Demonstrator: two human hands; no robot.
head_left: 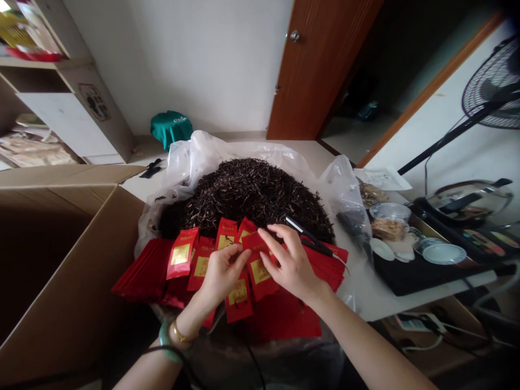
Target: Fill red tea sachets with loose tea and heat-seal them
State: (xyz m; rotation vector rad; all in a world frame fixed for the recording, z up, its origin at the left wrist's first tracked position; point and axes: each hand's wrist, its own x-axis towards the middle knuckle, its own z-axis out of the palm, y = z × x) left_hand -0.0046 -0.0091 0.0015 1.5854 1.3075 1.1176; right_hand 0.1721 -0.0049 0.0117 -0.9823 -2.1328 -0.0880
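Loosely between both hands' fingers (277, 250): a red packet (252, 243).

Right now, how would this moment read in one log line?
left hand: at red packet | right hand: at same packet | grip: unclear | behind: dark leaves in plastic bag | left side: open box
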